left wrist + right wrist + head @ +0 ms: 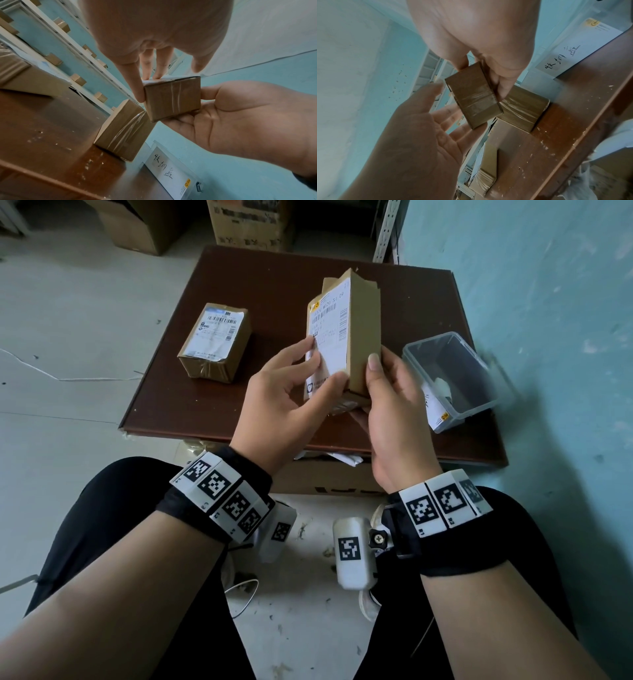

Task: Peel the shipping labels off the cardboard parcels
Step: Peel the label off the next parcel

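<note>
A small cardboard parcel (pixel 363 337) (pixel 171 98) (pixel 474 98) is held upright above the brown table (pixel 274 285). Its white shipping label (pixel 330 337) faces left. My right hand (pixel 394 405) (pixel 479 27) grips the parcel, thumb on its bare side and fingers beneath. My left hand (pixel 291 392) (pixel 154 27) rests fairly straight fingers on the label, with the thumb at its lower edge. A second taped parcel (pixel 214 344) (pixel 123 132) (pixel 522 109) lies flat on the table to the left with its label (pixel 217 332) on top.
A clear plastic box (pixel 411 350) holding crumpled white paper sits at the table's right edge beside the teal wall. Large cardboard boxes (pixel 250 224) stand on the floor behind the table, by a metal shelf upright (pixel 387 231). A white cable (pixel 68 378) crosses the floor at left.
</note>
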### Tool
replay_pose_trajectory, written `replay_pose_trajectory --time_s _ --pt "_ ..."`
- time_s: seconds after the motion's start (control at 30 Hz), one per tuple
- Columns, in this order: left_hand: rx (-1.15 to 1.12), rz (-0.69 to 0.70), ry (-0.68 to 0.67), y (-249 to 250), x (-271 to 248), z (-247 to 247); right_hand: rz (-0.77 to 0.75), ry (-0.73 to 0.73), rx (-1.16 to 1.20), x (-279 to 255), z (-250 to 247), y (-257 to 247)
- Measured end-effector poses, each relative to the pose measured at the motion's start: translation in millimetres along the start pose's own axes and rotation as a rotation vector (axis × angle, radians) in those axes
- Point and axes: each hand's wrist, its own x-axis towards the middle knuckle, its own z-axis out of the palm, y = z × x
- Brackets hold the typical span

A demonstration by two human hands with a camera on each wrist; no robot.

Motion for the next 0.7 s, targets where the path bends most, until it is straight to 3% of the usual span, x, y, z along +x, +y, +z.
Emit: replay_pose_trajectory --time_s 0.7 --pt "0.008 -0.016 0.025 0.9 3.8 0.7 -0.033 0.010 0.011 7.7 3.6 4.9"
